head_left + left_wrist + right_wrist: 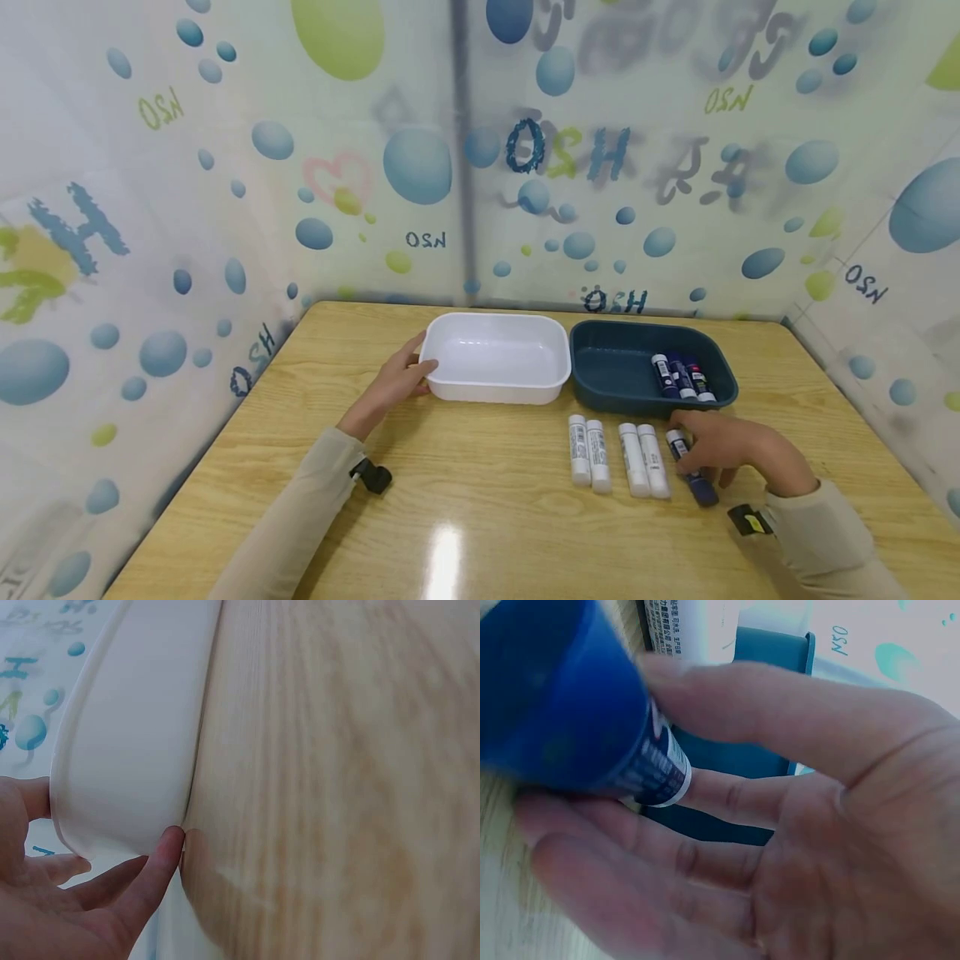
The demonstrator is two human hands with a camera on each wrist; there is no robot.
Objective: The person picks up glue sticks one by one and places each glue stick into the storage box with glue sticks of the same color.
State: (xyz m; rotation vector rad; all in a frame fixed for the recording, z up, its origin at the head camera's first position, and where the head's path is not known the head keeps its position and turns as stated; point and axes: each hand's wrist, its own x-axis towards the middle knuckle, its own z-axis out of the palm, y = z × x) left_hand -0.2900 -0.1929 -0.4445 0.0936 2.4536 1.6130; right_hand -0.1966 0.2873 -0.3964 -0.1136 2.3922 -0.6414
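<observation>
At the left end of the white tray (498, 393), my left hand (396, 379) grips the rim, its thumb over the edge and fingers along the outer side. The left wrist view shows those fingertips (171, 838) against the tray's lower edge, close to the tabletop. My right hand (723, 446) holds a dark blue glue stick (702, 487) with a white end, thumb on one side and fingers on the other. In the right wrist view its blue cap (562, 690) fills the upper left. Beside this hand stands the dark teal tray (611, 379).
Several dark glue sticks (682, 377) lie inside the teal tray at its right. In front of the trays, white glue sticks lie in two pairs, a left pair (588, 454) and a right pair (643, 460). A patterned curtain (375, 275) hangs behind the wooden table (480, 492).
</observation>
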